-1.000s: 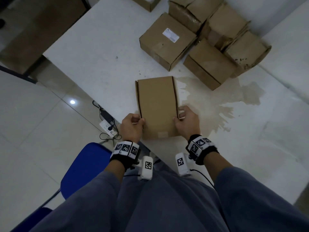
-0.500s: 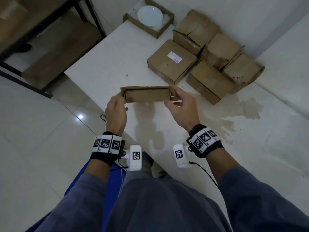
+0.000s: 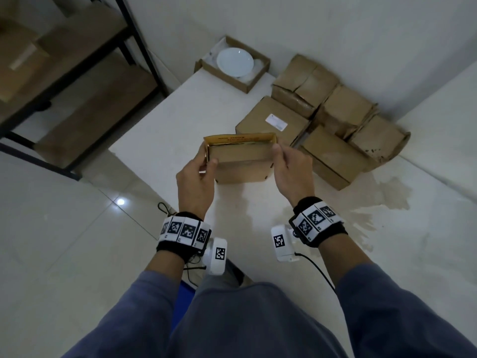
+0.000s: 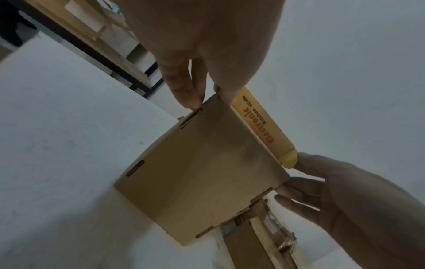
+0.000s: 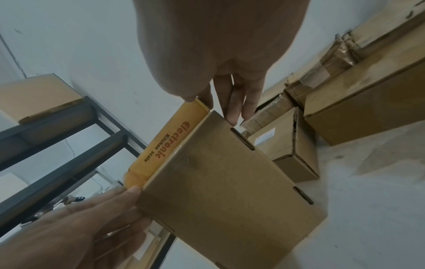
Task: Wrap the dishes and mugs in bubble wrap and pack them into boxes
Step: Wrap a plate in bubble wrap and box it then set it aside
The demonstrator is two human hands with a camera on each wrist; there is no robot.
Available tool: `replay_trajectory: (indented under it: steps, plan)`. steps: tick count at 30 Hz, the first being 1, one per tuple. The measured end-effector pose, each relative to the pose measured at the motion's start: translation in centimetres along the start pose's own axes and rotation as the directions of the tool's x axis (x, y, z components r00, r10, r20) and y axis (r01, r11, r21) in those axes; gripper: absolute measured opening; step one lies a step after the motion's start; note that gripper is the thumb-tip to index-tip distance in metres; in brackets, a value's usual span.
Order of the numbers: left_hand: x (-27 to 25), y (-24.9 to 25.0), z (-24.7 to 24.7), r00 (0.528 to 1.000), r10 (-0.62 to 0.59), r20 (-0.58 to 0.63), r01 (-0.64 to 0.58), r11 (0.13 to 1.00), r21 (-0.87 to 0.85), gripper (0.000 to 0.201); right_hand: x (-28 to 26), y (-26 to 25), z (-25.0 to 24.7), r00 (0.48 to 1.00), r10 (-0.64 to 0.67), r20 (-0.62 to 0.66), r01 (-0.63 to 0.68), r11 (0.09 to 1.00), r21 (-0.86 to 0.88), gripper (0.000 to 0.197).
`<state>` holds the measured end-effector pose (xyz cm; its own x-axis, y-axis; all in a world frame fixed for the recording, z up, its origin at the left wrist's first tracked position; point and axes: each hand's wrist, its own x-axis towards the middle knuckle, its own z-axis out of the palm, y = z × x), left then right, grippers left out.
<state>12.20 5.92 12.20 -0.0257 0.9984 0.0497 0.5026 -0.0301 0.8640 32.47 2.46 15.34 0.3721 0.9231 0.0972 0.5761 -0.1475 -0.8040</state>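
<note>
1. Both hands hold a small cardboard box (image 3: 242, 164) above the near part of the white table (image 3: 160, 125) in the head view. Left hand (image 3: 196, 180) grips the box's left end, thumb on the near face, its fingers hidden behind the cardboard. Right hand (image 3: 291, 169) pinches the right top corner. The box is open at the top; its far flap shows a yellow inner side with print too small to read there. Further back, an open box (image 3: 249, 81) holds a white plate (image 3: 235, 62) on pale padding that is hard to make out. Five closed boxes (image 3: 333, 130) huddle against the wall, and a brown stain (image 3: 382, 192) spreads beside them. A metal shelf (image 3: 77, 81) is cut off at the left edge.

2. Seen from the left wrist, the left hand (image 4: 200, 51) fills the top, fingertips (image 4: 188, 96) pinching a corner of the box (image 4: 202, 172) by a slot. The yellow flap (image 4: 264, 127) reads "electronic Kitchen scale". The right hand (image 4: 345, 203) touches the opposite side; its thumb is hidden.

3. Seen from the right wrist, the right hand (image 5: 220, 45) pinches the box (image 5: 230, 191) at a corner, thumb against the yellow flap (image 5: 168, 145). The left hand (image 5: 76, 231) lies blurred at the lower left, fingers against the box side. Whether the box holds anything cannot be told.
</note>
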Motion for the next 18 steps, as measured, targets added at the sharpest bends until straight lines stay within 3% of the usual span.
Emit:
replay_trajectory:
  steps: [5, 9, 18]
  plan:
    - [0.7, -0.2, -0.2, 0.999, 0.001, -0.042, -0.003, 0.999, -0.046, 0.042, 1.1, -0.1, 0.5, 0.994, 0.074, -0.076, -0.071, 0.997, 0.038, 0.043]
    - [2.0, -0.5, -0.7, 0.997, 0.069, -0.025, -0.069, 0.997, -0.031, 0.038, 1.6, 0.4, 0.2, 0.991, 0.125, -0.051, -0.117, 0.984, 0.137, 0.019]
    - [3.0, -0.8, -0.9, 0.995, 0.102, 0.001, -0.101, 0.989, -0.107, 0.039, 2.1, 0.4, 0.0, 0.988, 0.143, -0.065, -0.13, 0.975, 0.178, 0.02]
